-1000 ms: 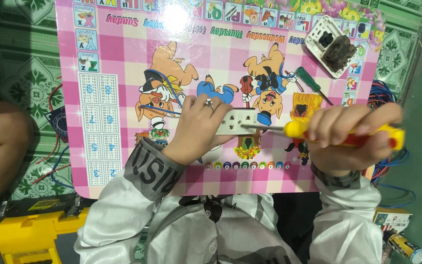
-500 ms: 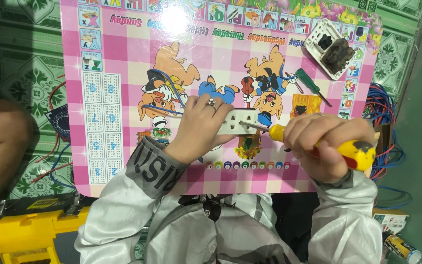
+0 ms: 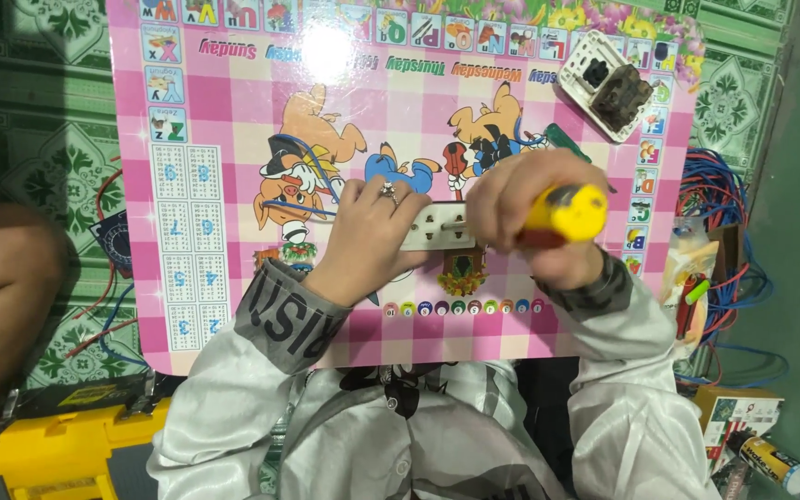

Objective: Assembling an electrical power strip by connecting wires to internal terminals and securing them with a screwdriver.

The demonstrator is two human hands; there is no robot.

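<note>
Yellow-handled screwdriver (image 3: 562,213) gripped tight in right hand (image 3: 534,218), butt end toward camera, shaft hidden, aimed at white socket plate (image 3: 437,227). Plate lies long axis left-right on pink checked mat (image 3: 233,268), just under left hand (image 3: 368,241), whose fingers press flat on it. White switch box (image 3: 608,83) at mat's far right corner holds a dark insert.

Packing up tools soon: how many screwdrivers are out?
2: a yellow-handled screwdriver in the right hand, and a green-handled screwdriver lying on the pink mat behind it. Others may be hidden.
</note>
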